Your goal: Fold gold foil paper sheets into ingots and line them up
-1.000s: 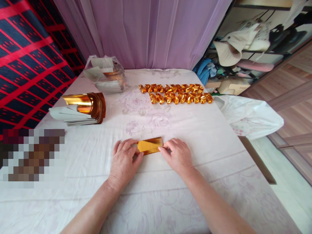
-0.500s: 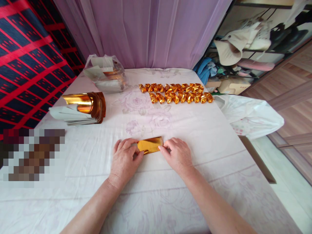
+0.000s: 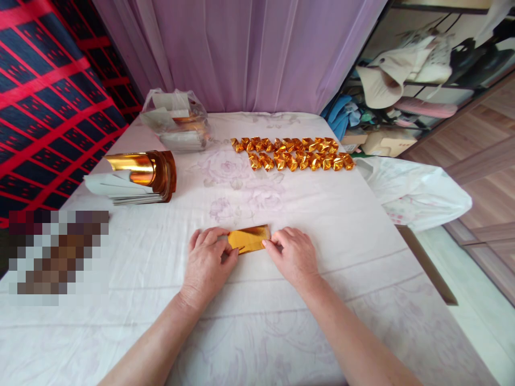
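In the head view, the gold paper (image 3: 250, 239) lies on the tablecloth (image 3: 341, 220) just below the frame's centre. Your left hand (image 3: 207, 260) curls its fingers about the left end, thumb at the lower edge; your right hand (image 3: 294, 254) pinches the lower right corner between thumb and forefinger. It's probably light, slick and easily creased, so best held lightly by its ends.
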The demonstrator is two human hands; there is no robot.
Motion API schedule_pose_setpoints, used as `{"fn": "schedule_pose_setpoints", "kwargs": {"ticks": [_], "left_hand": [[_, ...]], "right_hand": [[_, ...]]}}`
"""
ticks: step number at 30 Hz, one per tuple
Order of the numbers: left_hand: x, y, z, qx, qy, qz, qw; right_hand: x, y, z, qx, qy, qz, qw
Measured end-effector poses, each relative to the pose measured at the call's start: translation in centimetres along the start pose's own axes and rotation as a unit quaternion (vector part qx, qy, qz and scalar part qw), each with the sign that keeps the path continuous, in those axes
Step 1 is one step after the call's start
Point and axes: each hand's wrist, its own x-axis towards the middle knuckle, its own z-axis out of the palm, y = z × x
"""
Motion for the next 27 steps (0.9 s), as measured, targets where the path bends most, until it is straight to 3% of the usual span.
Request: {"fn": "schedule_pose_setpoints", "kwargs": {"ticks": [21, 27], "left_hand": [[0.09, 0.23, -0.1, 0.007, 0.008, -0.003, 1.0], [-0.11, -0.08, 0.12, 0.008, 0.012, -0.003, 1.0]], "right_hand": [[-0.33, -0.14, 0.3, 0.029, 0.022, 0.032, 0.999], [-0.52, -0.64, 0.26, 0.037, 0.01, 0.01, 0.999]]}}
